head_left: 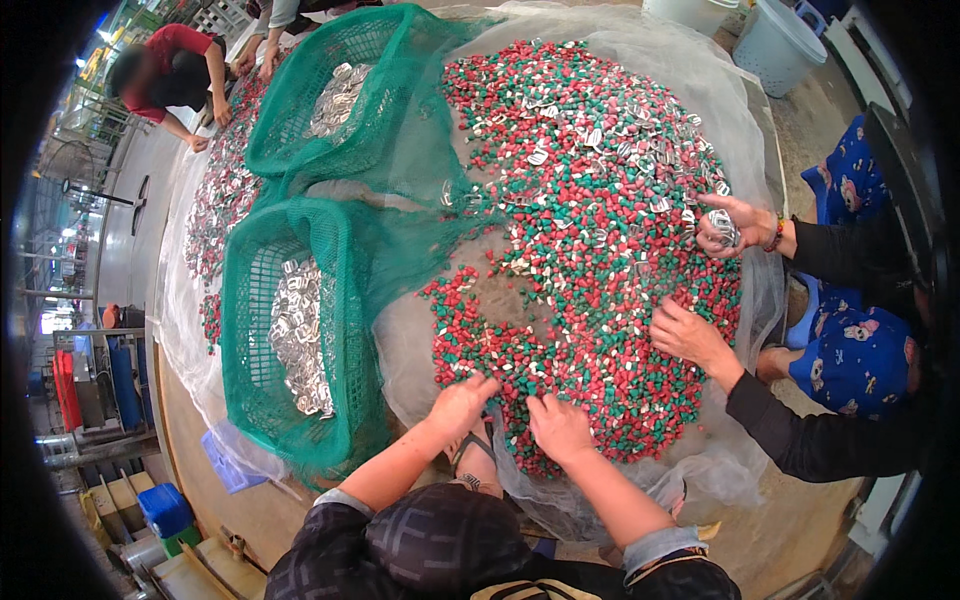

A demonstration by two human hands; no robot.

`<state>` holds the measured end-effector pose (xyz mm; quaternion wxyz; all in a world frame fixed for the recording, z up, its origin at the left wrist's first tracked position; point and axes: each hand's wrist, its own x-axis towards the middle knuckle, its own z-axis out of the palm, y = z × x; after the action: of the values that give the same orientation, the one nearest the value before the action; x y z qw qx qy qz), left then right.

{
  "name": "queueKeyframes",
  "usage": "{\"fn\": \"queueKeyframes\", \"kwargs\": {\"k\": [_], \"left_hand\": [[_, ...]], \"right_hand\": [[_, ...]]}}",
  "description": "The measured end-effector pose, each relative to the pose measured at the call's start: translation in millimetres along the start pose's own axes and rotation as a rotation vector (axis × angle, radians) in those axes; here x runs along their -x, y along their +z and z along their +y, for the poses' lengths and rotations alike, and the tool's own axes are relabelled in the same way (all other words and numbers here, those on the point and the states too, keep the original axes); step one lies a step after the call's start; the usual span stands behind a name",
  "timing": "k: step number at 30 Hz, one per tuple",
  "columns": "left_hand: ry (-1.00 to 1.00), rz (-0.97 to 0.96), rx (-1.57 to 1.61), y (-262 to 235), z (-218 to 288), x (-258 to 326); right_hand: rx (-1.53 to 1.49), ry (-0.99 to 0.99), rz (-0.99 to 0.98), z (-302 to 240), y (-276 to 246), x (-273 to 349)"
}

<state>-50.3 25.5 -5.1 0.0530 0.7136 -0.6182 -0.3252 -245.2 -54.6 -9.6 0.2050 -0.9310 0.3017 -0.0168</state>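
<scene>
A wide heap of small red, green and white pieces [600, 310], like polishing stones, lies on pale mesh cloth, with flat silvery buckle-like metal parts [640, 150] mixed in, mostly toward the far side. At the heap's near left edge, my left hand [463, 405] is closed, its fingers bent together over the pieces. Just to its right, my right hand [562, 430] touches the near edge with fingers drawn into a pinch. Whatever either hand may hold is hidden or too small to name.
Left of the heap, a green plastic basket [235, 370] draped in green netting holds metal parts; another green basket [262, 150] stands beyond. At right, a co-worker's hand [735, 225] holds metal parts; their other hand [690, 335] touches the heap. People work far left. Pale buckets [780, 50] stand far right.
</scene>
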Motion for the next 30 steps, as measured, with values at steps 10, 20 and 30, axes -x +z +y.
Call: {"fn": "queueKeyframes", "kwargs": {"k": [10,20,30], "left_hand": [[0.155,0.027,-0.036,-9.3,48.5,-49.0],[0.288,0.259,-0.108,-23.8,50.4,-138.7],[0.231,0.301,0.131,-56.2,27.9,-143.8]], "right_hand": [[-0.234,0.453,0.294,54.2,-27.0,-14.7],[-0.286,0.775,0.300,89.4,-41.4,-4.1],[-0.315,0.750,0.257,84.8,-37.9,-8.3]]}}
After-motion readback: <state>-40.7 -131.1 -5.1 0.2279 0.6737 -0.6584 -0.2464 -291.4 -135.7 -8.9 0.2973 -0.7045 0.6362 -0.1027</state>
